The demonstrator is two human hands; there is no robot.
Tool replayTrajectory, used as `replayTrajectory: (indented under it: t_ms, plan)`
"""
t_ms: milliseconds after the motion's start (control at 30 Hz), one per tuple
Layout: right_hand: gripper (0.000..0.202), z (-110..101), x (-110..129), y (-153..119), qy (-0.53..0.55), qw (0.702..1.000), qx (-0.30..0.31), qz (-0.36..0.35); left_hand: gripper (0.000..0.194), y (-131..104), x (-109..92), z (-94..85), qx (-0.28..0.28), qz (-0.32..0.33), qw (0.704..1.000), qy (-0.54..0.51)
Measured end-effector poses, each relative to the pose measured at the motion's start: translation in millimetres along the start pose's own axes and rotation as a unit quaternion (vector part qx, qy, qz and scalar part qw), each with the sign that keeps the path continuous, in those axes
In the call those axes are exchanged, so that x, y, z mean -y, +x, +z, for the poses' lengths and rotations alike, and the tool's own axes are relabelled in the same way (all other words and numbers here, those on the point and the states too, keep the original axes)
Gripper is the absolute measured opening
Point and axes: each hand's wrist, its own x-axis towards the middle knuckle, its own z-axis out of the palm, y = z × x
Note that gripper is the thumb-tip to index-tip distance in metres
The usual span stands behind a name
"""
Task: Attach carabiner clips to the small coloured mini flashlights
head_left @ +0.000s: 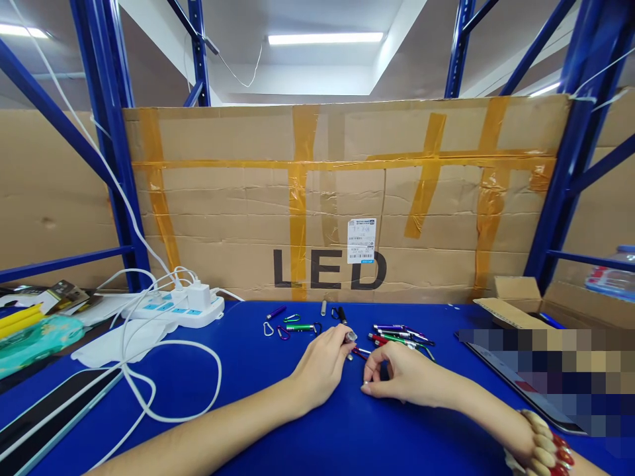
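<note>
My left hand [322, 362] is closed around a small tube with a shiny silver end [350, 336]; fingers hide most of it. Just to its right, my right hand [404, 375] is pinched low over the blue table; whether anything small sits between the fingertips is unclear. A red pen-like piece [362, 353] lies between the hands. Beyond the right hand is a pile of colored metallic pens [403, 334]. Past the left hand lie a green tube [300, 328], a purple tube [276, 313], a silver carabiner [268, 329] and a short silver cylinder [324, 307].
At left, a white power strip [171, 307] trails looped white cables [218, 377] over the table. A dark flat device [54, 410] lies beneath them. An open cardboard box [516, 307] and a dark tablet-like slab [520, 383] are at right. A large cardboard sheet [238, 218] stands behind.
</note>
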Motion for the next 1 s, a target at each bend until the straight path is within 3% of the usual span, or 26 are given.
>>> replayTrajectory:
  t_ms: [167, 367, 467, 567, 733, 1000]
  plan:
    - [0.014, 2, -1, 1, 0.003, 0.999, 0.008, -0.034, 0.015, -1, -1, -1.7, 0.0, 0.039, 0.997, -0.06]
    - [0.011, -6, -6, 8, -0.184, 0.964, -0.177, -0.075, 0.014, -1, -1, -0.8, -0.01, 0.036, 0.998, -0.041]
    - [0.018, -9, -6, 7, -0.135, 0.943, -0.29, -0.091, 0.013, 0, -2, -0.7, 0.003, 0.027, 0.999, -0.021]
    - [0.021, -7, 0, 4, -0.078, 0.916, -0.355, -0.169, 0.011, 0, -4, -1.9, 0.029, 0.008, 1.0, -0.008]
    - [0.018, 1, 8, -1, -0.091, 0.896, -0.342, -0.27, 0.011, 0, -6, -4.3, 0.042, -0.001, 0.999, -0.018]
    - [0.025, 0, 3, 1, -0.112, 0.903, -0.337, -0.242, 0.013, 1, -5, -3.9, 0.04, 0.001, 0.999, 0.006]
